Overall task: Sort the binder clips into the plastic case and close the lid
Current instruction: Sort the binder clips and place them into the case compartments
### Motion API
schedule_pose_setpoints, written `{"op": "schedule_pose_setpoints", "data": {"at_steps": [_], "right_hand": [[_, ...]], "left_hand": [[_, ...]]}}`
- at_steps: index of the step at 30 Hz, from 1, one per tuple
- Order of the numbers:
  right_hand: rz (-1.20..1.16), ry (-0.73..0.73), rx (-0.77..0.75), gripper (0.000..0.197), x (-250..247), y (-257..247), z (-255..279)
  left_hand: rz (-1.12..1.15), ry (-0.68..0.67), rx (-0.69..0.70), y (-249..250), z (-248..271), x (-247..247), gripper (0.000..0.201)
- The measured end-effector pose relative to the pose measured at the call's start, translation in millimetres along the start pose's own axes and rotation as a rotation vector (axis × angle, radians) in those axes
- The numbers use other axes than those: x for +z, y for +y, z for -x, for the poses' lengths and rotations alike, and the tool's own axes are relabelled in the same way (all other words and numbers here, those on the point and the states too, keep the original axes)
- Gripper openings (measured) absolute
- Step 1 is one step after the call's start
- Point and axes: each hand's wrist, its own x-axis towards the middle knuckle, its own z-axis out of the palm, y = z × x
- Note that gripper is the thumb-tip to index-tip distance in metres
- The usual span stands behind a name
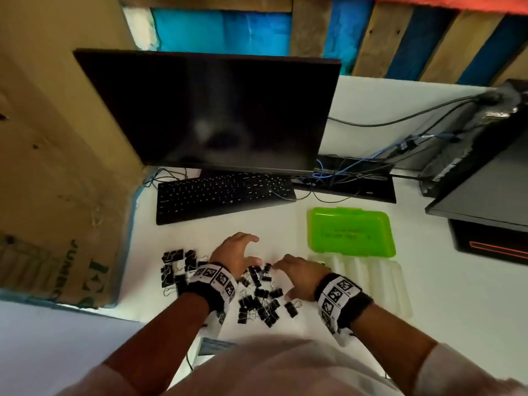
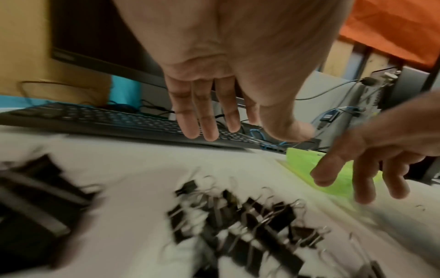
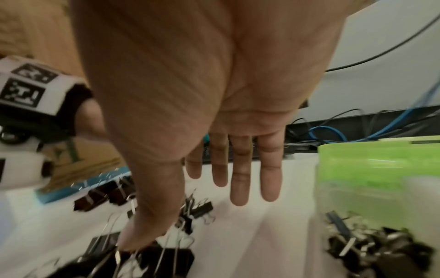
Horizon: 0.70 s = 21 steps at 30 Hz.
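Left hand (image 1: 235,254) at 10 o'clock, right hand (image 1: 300,277) at 2 o'clock; both palm-down, fingers spread, empty.

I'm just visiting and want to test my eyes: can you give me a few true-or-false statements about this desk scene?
1. Both hands hover open over the clips. True: the left hand and right hand have spread fingers and hold nothing.
2. The case lid is shut. False: the green lid lies flipped open behind the clear tray.
3. The monitor is dark. True.
4. All clips are already in the case. False: many clips lie loose on the table.
5. The keyboard is white. False: it is black.
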Motion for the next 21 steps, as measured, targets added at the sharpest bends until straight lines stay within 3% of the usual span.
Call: {"op": "schedule_pose_setpoints", "data": {"at_steps": [4,9,13,18,21], "right_hand": [[0.131,-0.084,-0.031,0.093,20,-15,-14],[0.064,-0.052,-0.045,0.086,40,-16,-17],[0.042,-0.01,-0.069,0.07,33,-11,-23],[-0.087,0.189,-0.026,0.038,14,-9,-41],[-0.168,0.127,0.018,0.051,8,-12,-54]], "left_hand": [[0.049,-0.167,-0.071,-36,28,-3,0.1],[0.083,-0.224,-0.122,-51,51,24,0.123],[0.172,-0.154,-0.171,-55,45,38,0.118],[0.21,-0.108,-0.136,-52,30,40,0.106],[0.225,-0.121,-0.113,-46,23,38,0.099]]}}
